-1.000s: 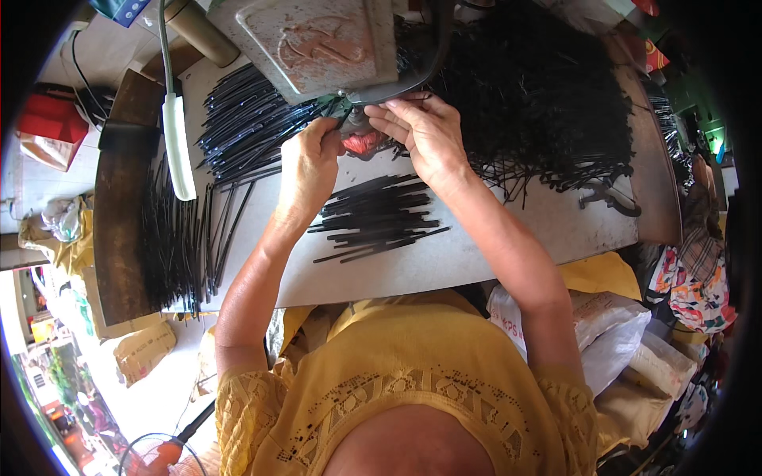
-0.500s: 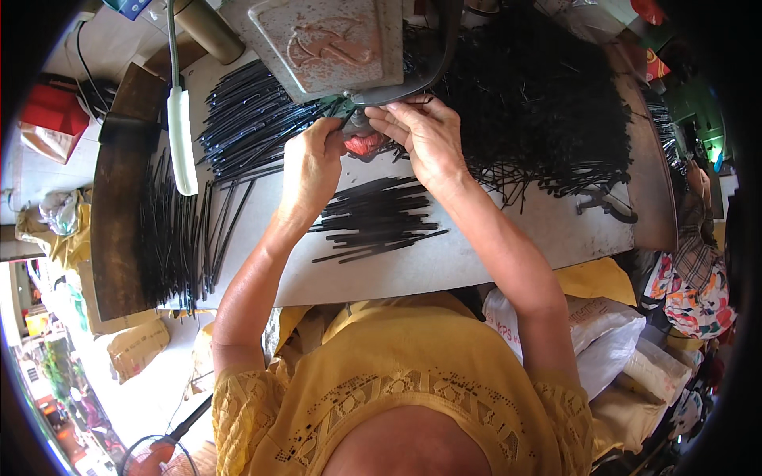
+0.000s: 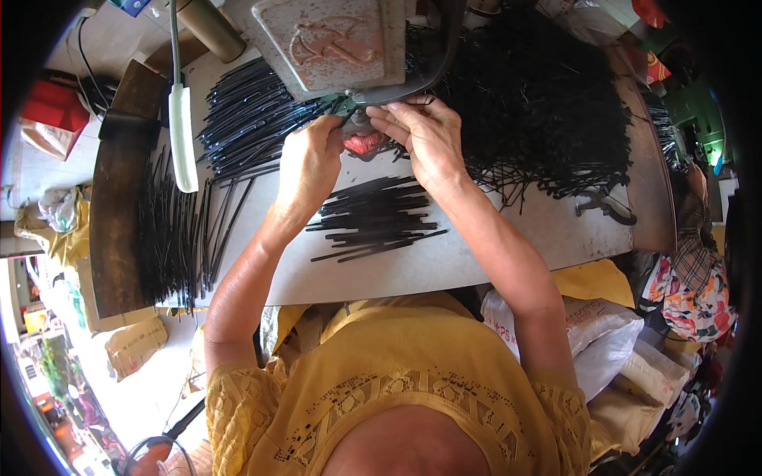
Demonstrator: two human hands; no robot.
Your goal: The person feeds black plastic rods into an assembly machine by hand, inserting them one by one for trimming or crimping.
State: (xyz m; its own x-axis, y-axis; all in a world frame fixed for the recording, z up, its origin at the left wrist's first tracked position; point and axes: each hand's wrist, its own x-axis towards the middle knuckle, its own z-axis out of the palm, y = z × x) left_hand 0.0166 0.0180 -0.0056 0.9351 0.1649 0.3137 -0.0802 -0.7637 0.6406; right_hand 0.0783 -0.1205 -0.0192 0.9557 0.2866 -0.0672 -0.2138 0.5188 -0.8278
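Observation:
Both my hands are raised to the working point under a grey machine head point(image 3: 333, 47) with a worn raised emblem. On its left side, my left hand point(image 3: 311, 163) is closed in a pinch on a thin black rod, whose dark end shows by the fingertips. Opposite it, the thumb and forefinger of my right hand point(image 3: 431, 143) pinch together beside the machine's dark curved arm; what they hold is too small to make out. Between the hands sits a red wrapped part point(image 3: 364, 145) below a metal post. A loose bundle of thin black rods point(image 3: 377, 210) lies nearer me on the table.
More black rods point(image 3: 250, 119) are stacked at the left, and a large tangled heap point(image 3: 540, 111) covers the right. A white strip lamp point(image 3: 182, 139) hangs at the left. A dark hooked tool point(image 3: 606, 208) lies near the right edge. Another person point(image 3: 689, 278) sits at far right.
My left hand and forearm have shifted very slightly left. Both hands keep their pinches at the machine; otherwise the whole view has only shifted a little.

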